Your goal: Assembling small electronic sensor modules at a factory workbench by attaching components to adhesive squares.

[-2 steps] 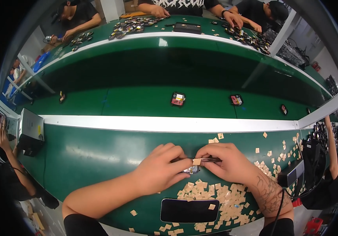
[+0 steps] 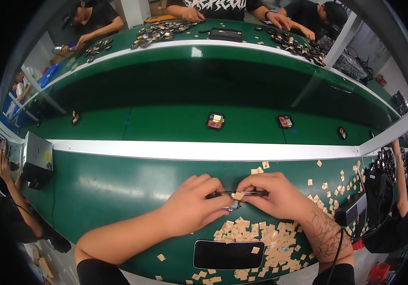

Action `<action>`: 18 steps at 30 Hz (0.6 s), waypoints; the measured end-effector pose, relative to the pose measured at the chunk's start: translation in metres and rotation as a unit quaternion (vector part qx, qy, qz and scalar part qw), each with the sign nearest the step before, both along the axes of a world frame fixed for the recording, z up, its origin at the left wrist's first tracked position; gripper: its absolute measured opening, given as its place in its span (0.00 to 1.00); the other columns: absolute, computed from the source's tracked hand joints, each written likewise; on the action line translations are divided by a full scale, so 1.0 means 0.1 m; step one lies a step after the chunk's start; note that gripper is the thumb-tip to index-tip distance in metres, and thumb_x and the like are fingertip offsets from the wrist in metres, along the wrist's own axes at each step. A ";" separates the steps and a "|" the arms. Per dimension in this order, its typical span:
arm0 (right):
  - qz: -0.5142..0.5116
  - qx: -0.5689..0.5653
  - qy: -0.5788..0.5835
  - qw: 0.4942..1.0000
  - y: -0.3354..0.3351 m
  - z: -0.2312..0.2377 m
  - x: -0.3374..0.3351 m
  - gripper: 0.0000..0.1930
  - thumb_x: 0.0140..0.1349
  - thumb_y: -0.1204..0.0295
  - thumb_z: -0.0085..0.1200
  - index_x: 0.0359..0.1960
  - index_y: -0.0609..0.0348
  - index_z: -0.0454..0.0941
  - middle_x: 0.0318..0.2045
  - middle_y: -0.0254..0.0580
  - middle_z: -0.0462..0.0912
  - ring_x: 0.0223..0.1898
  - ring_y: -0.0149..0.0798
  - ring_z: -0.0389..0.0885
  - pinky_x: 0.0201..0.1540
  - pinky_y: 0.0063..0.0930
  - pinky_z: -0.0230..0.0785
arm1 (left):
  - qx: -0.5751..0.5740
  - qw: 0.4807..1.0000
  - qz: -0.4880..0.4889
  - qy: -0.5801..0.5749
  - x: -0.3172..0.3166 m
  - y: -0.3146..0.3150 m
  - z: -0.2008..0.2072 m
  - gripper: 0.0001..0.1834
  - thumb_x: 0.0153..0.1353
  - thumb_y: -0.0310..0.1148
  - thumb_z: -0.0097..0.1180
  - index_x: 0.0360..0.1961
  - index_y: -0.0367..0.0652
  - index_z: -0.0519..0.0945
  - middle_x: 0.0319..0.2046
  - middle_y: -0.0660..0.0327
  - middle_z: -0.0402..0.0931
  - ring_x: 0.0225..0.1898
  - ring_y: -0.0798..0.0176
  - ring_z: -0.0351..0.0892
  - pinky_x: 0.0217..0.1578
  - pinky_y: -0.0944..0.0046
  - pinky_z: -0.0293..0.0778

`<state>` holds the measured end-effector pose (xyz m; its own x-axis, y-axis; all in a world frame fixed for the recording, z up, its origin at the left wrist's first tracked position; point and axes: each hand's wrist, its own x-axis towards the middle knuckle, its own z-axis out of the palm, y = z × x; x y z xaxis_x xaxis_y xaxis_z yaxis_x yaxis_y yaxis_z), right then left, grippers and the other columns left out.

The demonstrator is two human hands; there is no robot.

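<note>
My left hand (image 2: 192,204) is closed on a small electronic device (image 2: 233,205) with a dark edge and a shiny, light face. Much of the device is hidden by the fingers. My right hand (image 2: 276,197) pinches thin, dark tweezers (image 2: 260,193), lying nearly level. At the fingertips, between the two hands, a tan square adhesive pad (image 2: 238,195) sits over the device's upper edge. Whether it is stuck down, I cannot tell. Below my hands many similar pads (image 2: 280,242) lie scattered, and a black phone (image 2: 227,255) rests flat with one pad on its screen.
Beyond a white rail (image 2: 204,149), open devices (image 2: 215,120) lie on a green conveyor belt (image 2: 166,123). A grey metal box (image 2: 37,154) stands at left; a dark boxy device (image 2: 353,209) with a cable stands at right. Co-workers handle heaped parts (image 2: 159,33) across the line.
The tan pad between my hands has tilted slightly, and the tweezers have shifted a little. Across the line, a co-worker's hand has moved left, away from the right-hand heap.
</note>
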<state>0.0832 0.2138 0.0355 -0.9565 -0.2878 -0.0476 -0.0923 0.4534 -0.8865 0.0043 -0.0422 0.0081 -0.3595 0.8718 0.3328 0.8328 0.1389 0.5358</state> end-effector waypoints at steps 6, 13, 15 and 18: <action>0.033 0.018 -0.006 0.999 0.05 0.06 0.01 0.12 0.67 0.79 0.65 0.52 0.61 0.84 0.42 0.48 0.89 0.43 0.48 0.92 0.45 0.36 0.84 | -0.025 0.999 0.006 0.041 0.04 -0.01 0.05 0.17 0.55 0.36 0.78 0.45 0.51 0.88 0.45 0.64 0.80 0.44 0.56 0.80 0.45 0.56 0.76; -0.011 0.129 0.078 0.988 -0.19 0.08 0.14 0.14 0.65 0.80 0.65 0.52 0.60 0.84 0.41 0.46 0.86 0.38 0.50 0.89 0.42 0.37 0.82 | -0.037 0.996 0.019 0.080 0.05 -0.01 0.06 0.16 0.56 0.37 0.77 0.44 0.48 0.87 0.45 0.63 0.80 0.45 0.56 0.80 0.46 0.55 0.77; -0.025 0.134 0.076 0.988 -0.24 0.05 0.16 0.14 0.64 0.80 0.65 0.52 0.60 0.84 0.41 0.46 0.86 0.38 0.50 0.89 0.41 0.37 0.82 | -0.031 0.997 0.025 0.069 0.06 -0.01 0.05 0.16 0.56 0.37 0.77 0.44 0.47 0.86 0.45 0.62 0.80 0.45 0.55 0.80 0.46 0.54 0.77; -0.044 0.126 0.096 0.986 -0.27 -0.03 0.18 0.14 0.64 0.81 0.66 0.51 0.60 0.84 0.41 0.45 0.86 0.38 0.50 0.89 0.40 0.37 0.82 | -0.031 0.998 0.030 0.055 0.06 -0.01 0.04 0.17 0.56 0.36 0.77 0.45 0.46 0.86 0.44 0.61 0.80 0.45 0.54 0.80 0.46 0.54 0.77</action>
